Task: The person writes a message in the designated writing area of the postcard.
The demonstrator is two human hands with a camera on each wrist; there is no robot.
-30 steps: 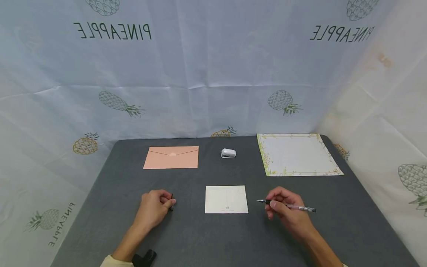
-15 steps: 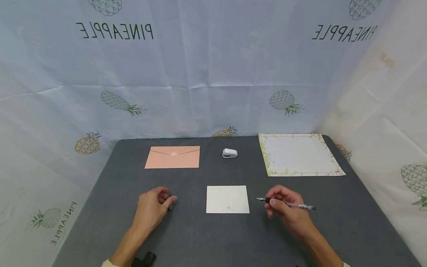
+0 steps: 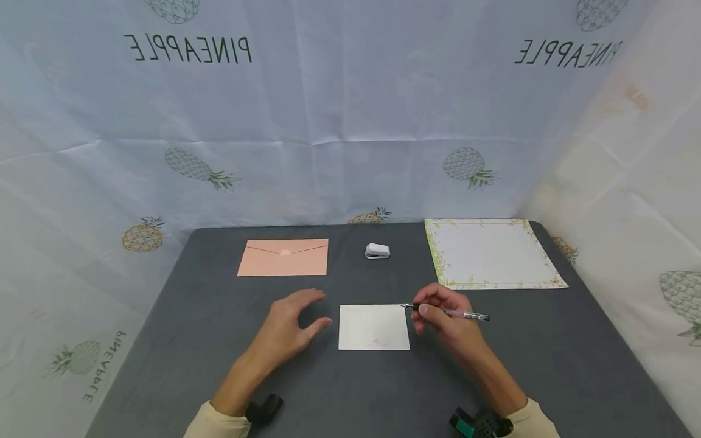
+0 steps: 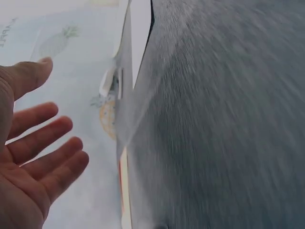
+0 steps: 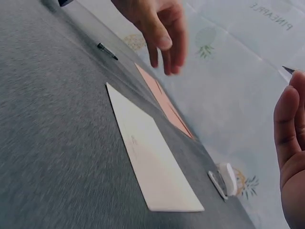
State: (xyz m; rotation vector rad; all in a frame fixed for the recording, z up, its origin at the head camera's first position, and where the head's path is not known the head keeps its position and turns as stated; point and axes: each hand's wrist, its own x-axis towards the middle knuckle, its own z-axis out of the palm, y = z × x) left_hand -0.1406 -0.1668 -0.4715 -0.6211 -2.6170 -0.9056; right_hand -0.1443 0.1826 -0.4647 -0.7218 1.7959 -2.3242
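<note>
A pen (image 3: 462,314) with a black grip and clear barrel is pinched in my right hand (image 3: 451,319). Its metal tip is over the top right corner of a small white card (image 3: 372,328); I cannot tell whether it touches. Left of the card, my left hand (image 3: 287,328) is held up with thumb and fingers apart and nothing in it, as the left wrist view also shows with the hand (image 4: 38,157). A dark pen cap (image 5: 107,51) lies on the table in the right wrist view; the head view does not show it, probably because my left hand covers it.
At the back left of the dark table (image 3: 328,395) lies a peach envelope (image 3: 283,258). A small white stapler (image 3: 376,250) stands at the back middle, and a large sheet with a floral border (image 3: 493,254) at the back right. Pineapple-print cloth (image 3: 339,109) hangs behind.
My left hand has let go of the pen cap, spread its fingers and moved right toward the card. My right hand has carried the pen left and away from me, to the card's top right corner.
</note>
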